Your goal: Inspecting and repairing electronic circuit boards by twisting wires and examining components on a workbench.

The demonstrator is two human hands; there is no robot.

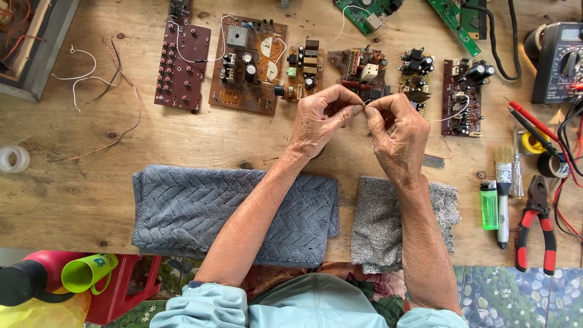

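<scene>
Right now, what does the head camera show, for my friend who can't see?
Left hand and right hand pinch something tiny together above a wooden workbench. Brown circuit boards lie beyond them; a blue-grey folded towel and red-handled pliers lie nearer.

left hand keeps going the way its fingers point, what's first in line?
The right hand: the left hand points its fingertips toward it, already nearly touching over a tiny part. Their height above the table is unclear.

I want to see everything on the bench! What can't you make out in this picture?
- Head view: what the left hand and right hand pinch together is too small to tell, and the fingertips cover it.
- Head view: the meter is cut off by the right edge.
- Head view: the wooden box is cut off at the top left corner.
- Head view: the green boards run past the top edge.
</scene>
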